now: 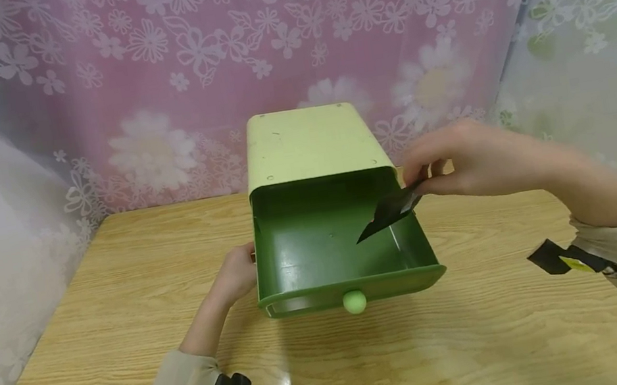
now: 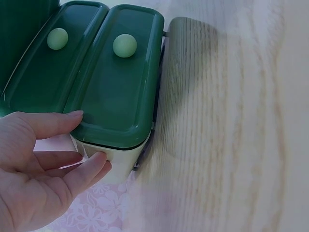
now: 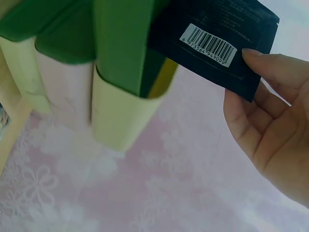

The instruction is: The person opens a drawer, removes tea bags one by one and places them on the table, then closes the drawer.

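Observation:
A small plastic drawer cabinet [image 1: 307, 143], pale yellow on top, stands on the table with its green top drawer [image 1: 304, 246] pulled out. No contents show on the drawer's visible floor. My right hand [image 1: 477, 157] pinches a flat black sachet [image 1: 391, 210] by one end, its other end tilted down over the drawer's right side. In the right wrist view a white barcode [image 3: 208, 44] shows on the sachet. My left hand [image 2: 43, 169] grips the cabinet's side low down, thumb at the edge of a closed green drawer front [image 2: 116, 82], fingers against the pale side wall.
The cabinet rests on a wood-grain table [image 1: 135, 271]. Behind it hangs a pink flowered curtain [image 1: 192, 57], with pale flowered fabric [image 1: 609, 41] on the right. Black straps [image 1: 579, 262] sit at both wrists. Round pale green knobs [image 2: 125, 45] stick out from the drawer fronts.

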{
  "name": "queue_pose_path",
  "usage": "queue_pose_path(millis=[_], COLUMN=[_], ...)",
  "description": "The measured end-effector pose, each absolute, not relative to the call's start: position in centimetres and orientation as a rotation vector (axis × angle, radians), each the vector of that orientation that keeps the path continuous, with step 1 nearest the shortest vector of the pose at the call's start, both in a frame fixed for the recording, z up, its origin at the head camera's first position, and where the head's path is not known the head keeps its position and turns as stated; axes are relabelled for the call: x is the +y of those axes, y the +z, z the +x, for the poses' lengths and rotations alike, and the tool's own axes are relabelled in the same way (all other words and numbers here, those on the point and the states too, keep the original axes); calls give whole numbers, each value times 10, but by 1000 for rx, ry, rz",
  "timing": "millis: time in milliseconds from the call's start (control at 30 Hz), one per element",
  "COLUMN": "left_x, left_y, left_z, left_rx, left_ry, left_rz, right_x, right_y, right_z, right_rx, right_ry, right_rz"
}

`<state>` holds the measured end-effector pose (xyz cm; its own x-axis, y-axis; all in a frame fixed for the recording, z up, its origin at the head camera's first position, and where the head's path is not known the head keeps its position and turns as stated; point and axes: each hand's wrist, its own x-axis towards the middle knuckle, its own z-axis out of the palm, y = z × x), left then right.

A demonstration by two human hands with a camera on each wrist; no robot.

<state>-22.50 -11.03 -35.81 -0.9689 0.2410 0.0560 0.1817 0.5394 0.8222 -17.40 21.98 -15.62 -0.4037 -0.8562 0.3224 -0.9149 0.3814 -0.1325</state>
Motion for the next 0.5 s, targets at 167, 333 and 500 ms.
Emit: queue_pose_path(millis=[167, 333, 500], left_x=[-111, -111, -112], left_y=[-359, -359, -359], left_z=[-226, -226, -227], left_rx=[2723, 2704, 2697], left_ry=[1413, 1423, 1407], left_rz=[386, 381, 369], right_x=[238, 262, 289], right_y=[-148, -146, -148], right_z=[-170, -163, -157], right_rx=[-2472, -2505, -2553], right_ry=[372, 318, 312], right_rz=[1440, 1260, 1052])
